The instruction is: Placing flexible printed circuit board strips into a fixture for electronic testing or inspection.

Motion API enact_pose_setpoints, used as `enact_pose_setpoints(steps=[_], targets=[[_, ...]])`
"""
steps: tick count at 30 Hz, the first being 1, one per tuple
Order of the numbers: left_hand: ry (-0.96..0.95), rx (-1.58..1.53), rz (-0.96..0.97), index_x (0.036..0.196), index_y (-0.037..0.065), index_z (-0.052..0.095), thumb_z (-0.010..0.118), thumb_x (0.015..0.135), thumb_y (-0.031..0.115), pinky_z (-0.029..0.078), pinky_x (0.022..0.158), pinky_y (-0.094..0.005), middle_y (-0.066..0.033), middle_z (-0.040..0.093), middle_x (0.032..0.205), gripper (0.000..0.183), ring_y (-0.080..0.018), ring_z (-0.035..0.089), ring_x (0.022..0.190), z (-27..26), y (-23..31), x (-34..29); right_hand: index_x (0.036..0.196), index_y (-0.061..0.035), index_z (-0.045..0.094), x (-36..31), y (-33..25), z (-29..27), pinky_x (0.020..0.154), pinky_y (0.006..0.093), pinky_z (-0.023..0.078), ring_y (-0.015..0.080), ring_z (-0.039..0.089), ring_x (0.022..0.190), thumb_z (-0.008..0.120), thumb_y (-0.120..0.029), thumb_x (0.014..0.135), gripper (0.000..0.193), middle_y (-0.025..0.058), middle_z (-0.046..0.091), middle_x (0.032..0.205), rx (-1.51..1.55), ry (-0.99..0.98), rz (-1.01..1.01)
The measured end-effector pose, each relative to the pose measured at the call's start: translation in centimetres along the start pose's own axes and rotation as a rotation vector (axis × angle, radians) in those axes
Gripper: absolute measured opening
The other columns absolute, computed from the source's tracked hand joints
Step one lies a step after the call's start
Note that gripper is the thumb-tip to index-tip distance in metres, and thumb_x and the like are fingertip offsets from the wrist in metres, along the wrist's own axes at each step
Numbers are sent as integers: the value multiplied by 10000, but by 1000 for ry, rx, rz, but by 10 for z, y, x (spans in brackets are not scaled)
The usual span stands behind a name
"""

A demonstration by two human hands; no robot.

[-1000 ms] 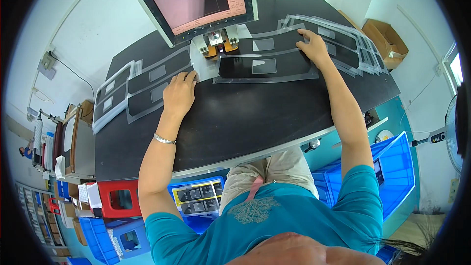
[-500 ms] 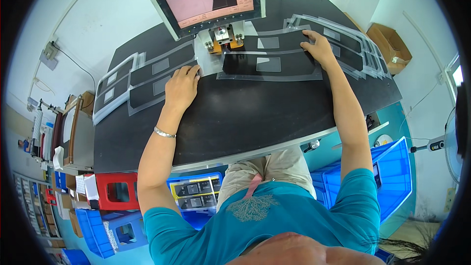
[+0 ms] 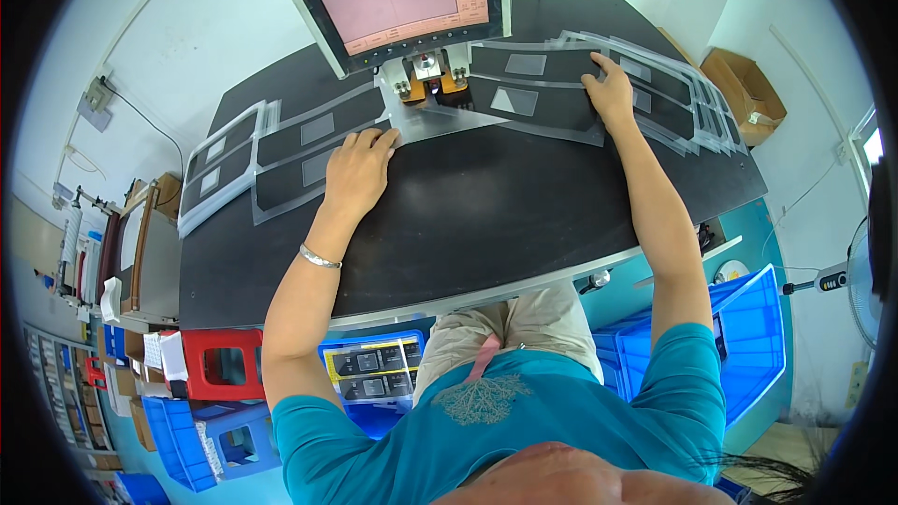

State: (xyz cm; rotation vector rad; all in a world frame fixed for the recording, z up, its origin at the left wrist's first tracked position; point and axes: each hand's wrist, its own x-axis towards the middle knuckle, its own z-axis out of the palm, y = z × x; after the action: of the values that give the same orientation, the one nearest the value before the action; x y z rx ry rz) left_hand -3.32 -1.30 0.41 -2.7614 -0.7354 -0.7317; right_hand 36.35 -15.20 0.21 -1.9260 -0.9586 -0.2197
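Left sheet, 1: partly under left hand, fingers loosely bent, hold unclear. Right sheet, 1: beneath right hand, thumb spread.

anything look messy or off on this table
Nothing looks spilled or damaged. The pile of sheets beyond the right hand looks a bit untidy: its clear edges are staggered instead of lined up. The left pile looks neater, though some edges stick out there too.
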Motion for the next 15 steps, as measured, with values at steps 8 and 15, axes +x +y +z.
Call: enact_pose_setpoints(steps=[8, 15], targets=[[-41, -20, -26, 1196, 127, 647, 626, 893, 143, 516, 840, -391, -51, 646, 1109, 303, -273, 603, 1004, -2, 3, 2, 1265, -23, 619, 1, 9, 4, 1011, 405, 443, 362, 587, 1154, 640, -160, 776, 508, 217, 625, 1215, -6, 29, -24], [-63, -20, -39, 1199, 124, 645, 625, 897, 145, 513, 842, -394, -49, 643, 1108, 303, -274, 598, 1009, -3, 2, 2, 1281, -34, 610, -1, 9, 1, 1029, 404, 432, 360, 572, 1181, 641, -153, 790, 506, 210, 616, 1241, -30, -26, -25]])
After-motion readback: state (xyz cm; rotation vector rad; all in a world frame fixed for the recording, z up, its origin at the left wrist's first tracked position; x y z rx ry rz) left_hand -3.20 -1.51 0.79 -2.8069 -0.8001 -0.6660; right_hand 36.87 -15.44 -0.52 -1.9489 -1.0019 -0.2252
